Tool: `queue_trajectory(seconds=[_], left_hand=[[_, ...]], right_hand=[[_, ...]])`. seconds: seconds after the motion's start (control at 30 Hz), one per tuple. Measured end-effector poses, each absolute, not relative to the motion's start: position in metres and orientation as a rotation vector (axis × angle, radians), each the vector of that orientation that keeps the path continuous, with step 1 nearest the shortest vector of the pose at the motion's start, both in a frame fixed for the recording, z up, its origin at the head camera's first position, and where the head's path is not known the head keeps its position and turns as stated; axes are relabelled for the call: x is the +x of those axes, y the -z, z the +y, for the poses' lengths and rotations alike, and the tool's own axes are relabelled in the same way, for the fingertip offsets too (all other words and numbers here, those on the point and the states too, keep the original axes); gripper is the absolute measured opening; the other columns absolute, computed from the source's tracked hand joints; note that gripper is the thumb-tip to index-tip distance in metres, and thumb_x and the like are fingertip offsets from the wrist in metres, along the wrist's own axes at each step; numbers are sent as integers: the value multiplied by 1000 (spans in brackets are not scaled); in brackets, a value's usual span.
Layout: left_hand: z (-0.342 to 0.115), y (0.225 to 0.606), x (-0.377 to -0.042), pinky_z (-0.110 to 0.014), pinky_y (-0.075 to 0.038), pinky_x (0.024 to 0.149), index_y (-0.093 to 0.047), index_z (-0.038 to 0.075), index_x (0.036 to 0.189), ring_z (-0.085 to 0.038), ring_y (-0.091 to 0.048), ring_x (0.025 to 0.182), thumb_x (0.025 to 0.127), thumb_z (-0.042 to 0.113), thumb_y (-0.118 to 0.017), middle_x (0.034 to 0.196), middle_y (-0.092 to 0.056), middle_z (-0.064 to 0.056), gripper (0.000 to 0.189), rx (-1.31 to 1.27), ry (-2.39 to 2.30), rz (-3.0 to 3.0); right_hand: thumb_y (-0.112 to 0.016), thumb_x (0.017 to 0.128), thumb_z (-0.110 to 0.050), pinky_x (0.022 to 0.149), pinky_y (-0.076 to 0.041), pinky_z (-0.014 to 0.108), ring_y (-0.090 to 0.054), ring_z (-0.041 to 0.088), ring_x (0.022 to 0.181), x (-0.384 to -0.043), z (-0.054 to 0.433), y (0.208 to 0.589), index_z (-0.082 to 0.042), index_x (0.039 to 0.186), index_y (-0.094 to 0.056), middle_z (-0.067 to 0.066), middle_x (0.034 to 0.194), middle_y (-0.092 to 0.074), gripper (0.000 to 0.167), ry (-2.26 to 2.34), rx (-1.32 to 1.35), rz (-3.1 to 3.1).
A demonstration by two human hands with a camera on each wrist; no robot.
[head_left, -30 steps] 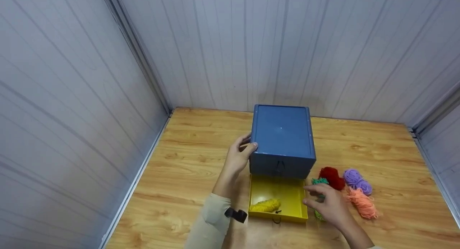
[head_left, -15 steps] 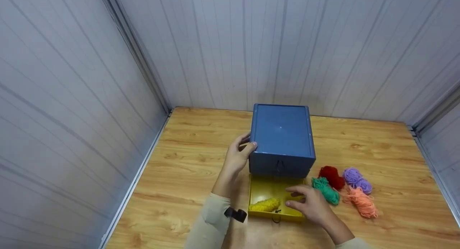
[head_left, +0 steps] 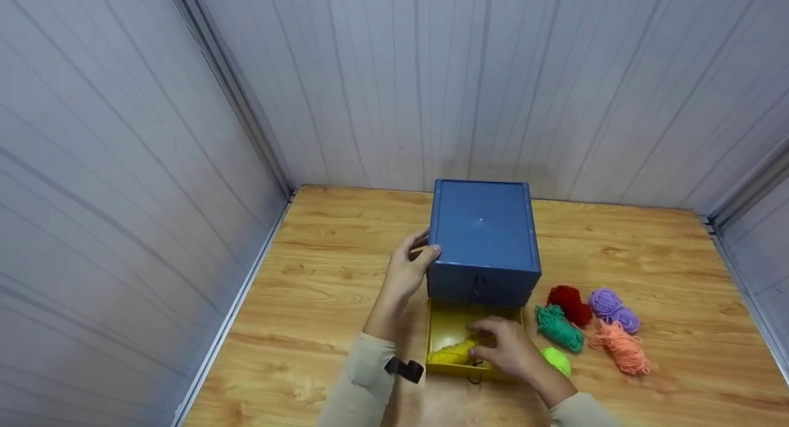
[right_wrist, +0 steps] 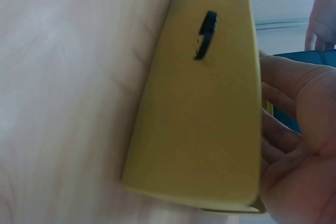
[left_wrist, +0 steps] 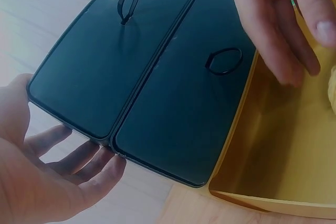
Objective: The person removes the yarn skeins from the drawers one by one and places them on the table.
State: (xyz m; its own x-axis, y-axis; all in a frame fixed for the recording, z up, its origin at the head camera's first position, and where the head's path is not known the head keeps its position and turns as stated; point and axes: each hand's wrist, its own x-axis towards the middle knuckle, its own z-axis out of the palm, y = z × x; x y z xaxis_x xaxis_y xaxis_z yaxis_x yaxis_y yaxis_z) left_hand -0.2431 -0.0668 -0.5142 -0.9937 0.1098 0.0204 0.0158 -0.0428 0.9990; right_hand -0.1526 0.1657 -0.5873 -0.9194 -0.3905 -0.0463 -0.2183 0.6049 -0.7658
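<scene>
A blue drawer box (head_left: 484,223) stands on the wooden table, its yellow bottom drawer (head_left: 445,319) pulled out towards me. My left hand (head_left: 407,270) holds the box by its left side, thumb on the top edge and fingers along the side. Inside the drawer, by its front left corner, lies a skein of yellow yarn (head_left: 449,353). Over the drawer, my right hand (head_left: 508,350) has thumb and fingers apart at the right end of this skein; whether they touch it cannot be told. The right wrist view shows the drawer front with its black loop pull (right_wrist: 207,34).
Right of the drawer lie skeins of green yarn (head_left: 559,328), red yarn (head_left: 568,304), purple yarn (head_left: 613,310) and orange yarn (head_left: 621,348). Lime yarn (head_left: 556,359) shows partly behind the right forearm. Pale panel walls (head_left: 370,88) enclose the table's back and sides.
My right hand has moved left from above the green yarn, across the drawer, to the yellow yarn. The green and lime skeins have come into sight. My left hand has stayed on the box.
</scene>
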Motion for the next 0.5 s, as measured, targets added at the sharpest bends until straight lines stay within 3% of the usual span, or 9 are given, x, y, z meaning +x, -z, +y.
queue_trajectory(seconds=[0.27, 0.5], left_hand=[[-65, 512, -245, -38, -54, 94, -55, 11, 148, -28, -61, 118, 98, 20, -67, 141, -59, -17, 53, 153, -2231, 2123], [-66, 514, -243, -38, -54, 93, -56, 10, 147, -29, -61, 118, 97, 19, -68, 141, -60, -17, 53, 151, -2239, 2126]], right_hand=[[-80, 88, -24, 93, -54, 54, -67, 31, 109, -159, 162, 594, -5, 120, -73, 10, 119, -72, 38, 1199, -499, 2576], [-79, 90, -22, 89, -57, 48, -69, 29, 105, -159, 160, 602, -4, 120, -73, 10, 117, -74, 36, 1167, -513, 2465]])
